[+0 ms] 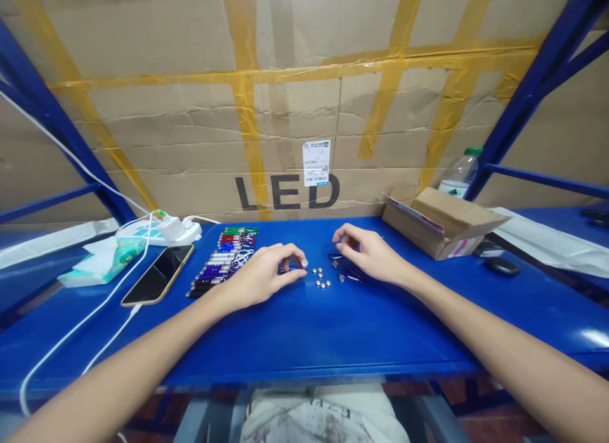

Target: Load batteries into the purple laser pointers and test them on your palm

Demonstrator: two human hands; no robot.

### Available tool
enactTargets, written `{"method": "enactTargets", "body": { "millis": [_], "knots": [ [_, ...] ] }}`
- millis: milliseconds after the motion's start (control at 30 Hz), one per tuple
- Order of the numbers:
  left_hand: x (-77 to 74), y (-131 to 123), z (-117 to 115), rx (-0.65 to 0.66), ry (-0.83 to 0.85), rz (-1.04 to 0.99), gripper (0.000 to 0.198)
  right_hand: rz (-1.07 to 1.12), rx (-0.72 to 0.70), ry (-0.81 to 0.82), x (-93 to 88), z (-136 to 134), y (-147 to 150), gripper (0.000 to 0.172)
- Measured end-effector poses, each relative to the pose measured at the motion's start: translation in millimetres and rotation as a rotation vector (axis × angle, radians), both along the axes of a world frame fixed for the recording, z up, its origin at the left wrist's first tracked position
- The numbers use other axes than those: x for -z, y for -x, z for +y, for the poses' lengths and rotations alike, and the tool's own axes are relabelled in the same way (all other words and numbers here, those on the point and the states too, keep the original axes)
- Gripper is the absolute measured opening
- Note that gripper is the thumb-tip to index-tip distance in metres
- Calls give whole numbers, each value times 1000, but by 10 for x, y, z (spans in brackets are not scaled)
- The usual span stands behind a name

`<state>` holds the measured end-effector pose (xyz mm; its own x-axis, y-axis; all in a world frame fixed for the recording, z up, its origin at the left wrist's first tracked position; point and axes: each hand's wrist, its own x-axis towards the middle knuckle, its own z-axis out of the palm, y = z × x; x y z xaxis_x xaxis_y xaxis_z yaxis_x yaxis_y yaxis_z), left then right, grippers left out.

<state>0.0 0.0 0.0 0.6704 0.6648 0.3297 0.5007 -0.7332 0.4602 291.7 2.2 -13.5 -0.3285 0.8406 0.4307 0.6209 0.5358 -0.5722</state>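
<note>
My left hand (266, 275) rests on the blue table (309, 329), fingers curled in a pinch around a small blue flashlight body (295, 265) with a silver end. Just right of it lie several small silver button cells (321, 278). My right hand (368, 252) sits beyond them, fingers bent down onto a small dark keychain part (349, 275); what it grips is partly hidden. A row of several coloured keychain flashlights (223, 259) lies to the left of my left hand.
A phone (158, 275) on a white cable lies left of the flashlight row, with a power strip (164, 230) and tissue pack (102, 265) behind. An open cardboard box (440, 221) and plastic bottle (459, 173) stand at the right. A taped cardboard wall backs the table.
</note>
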Motion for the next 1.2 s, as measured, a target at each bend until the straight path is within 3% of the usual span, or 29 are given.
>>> {"method": "enactTargets", "body": {
  "millis": [333, 533, 867, 1200],
  "knots": [
    [39, 3, -35, -11, -39, 40, 15, -50, -163, 64, -12, -102, 50, 13],
    [24, -38, -43, -32, 64, -57, 17, -121, -280, 150, -66, -178, 91, 19],
    [60, -61, -27, -16, 207, -162, 14, -237, -293, 168, -45, -194, 115, 18],
    [57, -51, -58, -15, 159, -90, 15, -250, -285, 219, -55, -173, 119, 14]
  ]
}}
